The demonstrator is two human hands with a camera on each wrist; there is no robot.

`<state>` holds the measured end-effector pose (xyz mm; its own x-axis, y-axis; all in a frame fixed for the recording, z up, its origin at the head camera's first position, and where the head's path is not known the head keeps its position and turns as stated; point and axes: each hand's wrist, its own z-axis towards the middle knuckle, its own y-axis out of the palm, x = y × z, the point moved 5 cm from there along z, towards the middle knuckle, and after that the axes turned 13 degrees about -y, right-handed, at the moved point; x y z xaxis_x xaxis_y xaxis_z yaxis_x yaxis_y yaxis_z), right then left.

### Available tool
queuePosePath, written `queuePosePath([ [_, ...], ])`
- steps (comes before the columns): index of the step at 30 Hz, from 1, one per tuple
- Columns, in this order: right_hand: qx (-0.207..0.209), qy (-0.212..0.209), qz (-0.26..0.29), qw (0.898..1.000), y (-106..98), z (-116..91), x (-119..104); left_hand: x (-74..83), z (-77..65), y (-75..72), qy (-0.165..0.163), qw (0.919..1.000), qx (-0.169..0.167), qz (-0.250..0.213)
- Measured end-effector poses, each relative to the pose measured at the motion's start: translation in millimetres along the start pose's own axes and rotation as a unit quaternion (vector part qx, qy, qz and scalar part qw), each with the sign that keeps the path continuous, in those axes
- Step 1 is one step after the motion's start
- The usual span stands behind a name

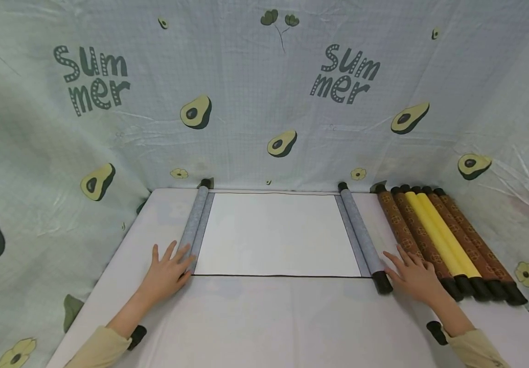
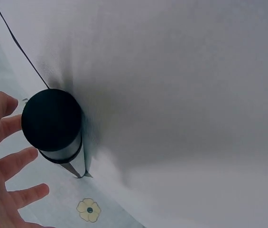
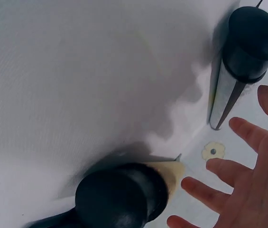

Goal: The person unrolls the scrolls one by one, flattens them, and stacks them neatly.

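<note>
At frame centre the blank white scroll lies spread between grey rollers; near its lower corners, left hand and right hand have splayed fingers, grasping nothing. Probably laying-out; adjusting calls for gripping both rollers.

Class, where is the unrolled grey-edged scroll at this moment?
In the head view, the unrolled grey-edged scroll lies mid-table, left of the brown and yellow rolled scrolls, with the left hand and right hand by its near corners.
</note>
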<state>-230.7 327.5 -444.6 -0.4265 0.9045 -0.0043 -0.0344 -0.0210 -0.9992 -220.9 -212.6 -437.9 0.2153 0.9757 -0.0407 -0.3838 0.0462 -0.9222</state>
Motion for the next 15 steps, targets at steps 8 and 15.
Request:
queuePosePath([
  [8, -0.023, 0.026, 0.008, 0.999, 2, -8, 14, 13.9, -3.6, -1.8, 0.022, 0.9996, 0.016, -0.012],
  [15, -0.042, 0.072, 0.023, 0.996, 6, -19, 30, 34.1, -4.5, -16.0, 0.066, 0.9955, 0.067, -0.013],
])
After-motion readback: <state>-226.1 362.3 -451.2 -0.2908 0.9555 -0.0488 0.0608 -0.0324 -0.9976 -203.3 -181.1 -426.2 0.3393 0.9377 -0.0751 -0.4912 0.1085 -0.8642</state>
